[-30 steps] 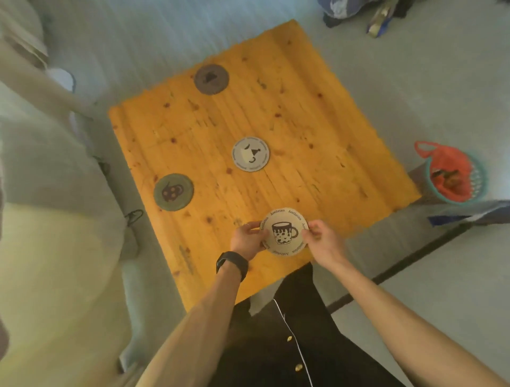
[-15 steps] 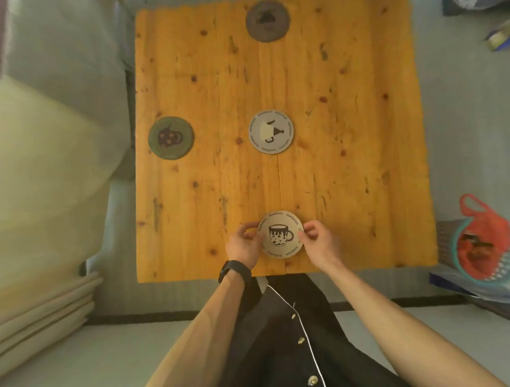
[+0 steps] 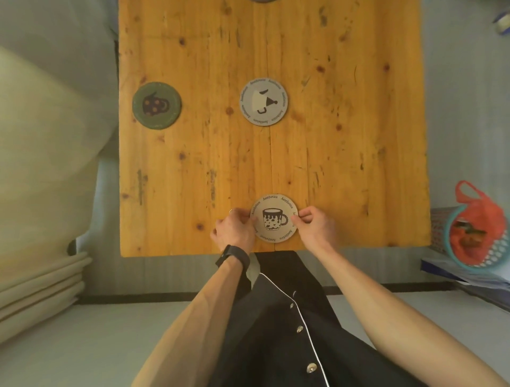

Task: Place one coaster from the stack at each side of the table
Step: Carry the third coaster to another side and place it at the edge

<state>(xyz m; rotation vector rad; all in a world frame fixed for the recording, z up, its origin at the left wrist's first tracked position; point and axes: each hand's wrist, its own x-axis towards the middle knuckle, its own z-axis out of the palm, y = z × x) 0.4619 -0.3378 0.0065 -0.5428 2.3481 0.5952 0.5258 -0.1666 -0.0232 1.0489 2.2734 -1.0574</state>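
The mug coaster [image 3: 274, 218] lies flat on the bench [image 3: 345, 138], close to its near edge and about midway along it; both hands hold it by its rim; the left hand [image 3: 234, 230] has its fingers [image 3: 249, 221] curled onto the left edge, the right hand [image 3: 314, 225] pinches the right edge between thumb and fingers [image 3: 296, 219]. Over the last second the coaster has hardly shifted between the hands, while the view has swung round so the bench now sits square to the person; I judge this as a final squaring-up of the coaster on the near side, not a fresh carry. Further out, a pale coaster [image 3: 263, 101] sits near the middle of the bench, most likely the remaining stack, though its thickness cannot be told from above; a green coaster [image 3: 156, 105] rests at the left edge, slightly overhanging it; a dark coaster [image 3: 260, 0] barely shows at the far edge, cut off by the frame. The right side carries none, so one placement seems left. A red bag in a basket [image 3: 474, 234] stands on the floor to the right.
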